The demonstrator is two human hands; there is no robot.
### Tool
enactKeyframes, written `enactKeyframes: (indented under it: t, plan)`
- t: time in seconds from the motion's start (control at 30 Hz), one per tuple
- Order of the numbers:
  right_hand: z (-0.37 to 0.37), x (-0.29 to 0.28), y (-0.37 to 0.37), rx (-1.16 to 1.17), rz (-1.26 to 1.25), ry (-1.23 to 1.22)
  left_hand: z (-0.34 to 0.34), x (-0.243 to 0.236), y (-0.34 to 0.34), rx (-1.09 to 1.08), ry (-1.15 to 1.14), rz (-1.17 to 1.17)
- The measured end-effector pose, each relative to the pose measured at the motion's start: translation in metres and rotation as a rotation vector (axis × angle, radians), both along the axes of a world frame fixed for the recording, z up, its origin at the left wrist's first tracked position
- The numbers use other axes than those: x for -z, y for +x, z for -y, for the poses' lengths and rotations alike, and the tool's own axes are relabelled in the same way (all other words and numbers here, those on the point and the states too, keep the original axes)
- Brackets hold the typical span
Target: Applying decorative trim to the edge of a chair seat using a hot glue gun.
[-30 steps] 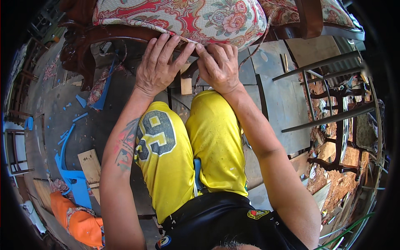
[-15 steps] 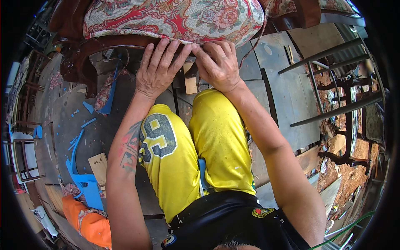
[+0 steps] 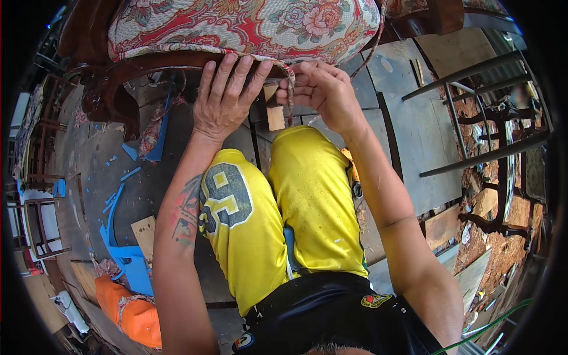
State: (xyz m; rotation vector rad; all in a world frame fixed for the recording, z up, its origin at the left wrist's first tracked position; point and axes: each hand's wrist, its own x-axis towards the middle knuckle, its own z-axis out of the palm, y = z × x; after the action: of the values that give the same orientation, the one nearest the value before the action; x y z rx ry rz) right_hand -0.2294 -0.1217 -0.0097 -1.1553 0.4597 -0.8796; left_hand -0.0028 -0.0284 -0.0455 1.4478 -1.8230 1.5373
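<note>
A seat in cream and red floral fabric (image 3: 248, 26) sits in a dark carved wooden frame (image 3: 157, 62) above my knees. Fabric-covered piping cord (image 3: 290, 92) runs along the seat's lower edge, then bends and hangs down. My left hand (image 3: 228, 97) lies flat, its fingers spread and their tips pressing on the edge where the piping meets the frame. Just right of it, my right hand (image 3: 328, 92) has its thumb and forefinger at the bend of the cord, seemingly in a loose pinch. Its other fingers stretch out behind the hanging cord.
Blue plastic pieces (image 3: 121, 251) and an orange bundle (image 3: 130, 313) lie on the floor at left. A dark metal frame (image 3: 482, 163) stands at right, near a carved wooden piece (image 3: 500, 219). A small wooden block (image 3: 275, 115) lies beyond my knees.
My right hand has moved slightly right and its lower fingers have straightened, exposing the hanging cord. My left hand stays on the seat edge. The whole view has shifted a little.
</note>
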Motion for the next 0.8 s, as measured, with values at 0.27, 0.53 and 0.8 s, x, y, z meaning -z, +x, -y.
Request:
enactKeyframes:
  t: [0.27, 0.53, 0.8]
  plan:
    - [0.008, -0.005, -0.005, -0.327, 0.189, 0.507, 0.0, -0.001, 0.0, 0.002, -0.008, -0.004]
    - [-0.011, 0.004, 0.002, 0.255, -0.172, -0.424, -0.002, -0.001, 0.001, 0.012, -0.006, -0.014]
    - [0.019, 0.016, -0.001, 0.54, -0.215, -1.579, -0.001, -0.001, 0.001, 0.025, -0.011, -0.015]
